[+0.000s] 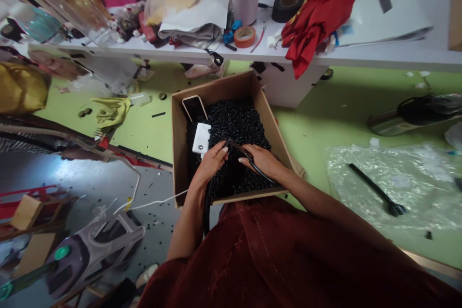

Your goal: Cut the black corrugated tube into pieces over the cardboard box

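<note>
While I watch remotely, the left hand (212, 162) and right hand (263, 160) both pinch black cord (257, 169) over black bits (236, 118) in a box (276, 132). Nearby lie 1 phone (195, 109) and 1 white device (200, 136).

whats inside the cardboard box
The cardboard box holds many small black pieces, a phone-like thing with a pale frame, and a white device. The left hand and right hand hold a black strand above. Whatever lies beneath is covered.

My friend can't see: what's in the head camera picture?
A person's left hand and right hand hold black cord over a cardboard box of small black pieces. A white gadget lies inside; orange tape sits on the shelf beyond.
</note>
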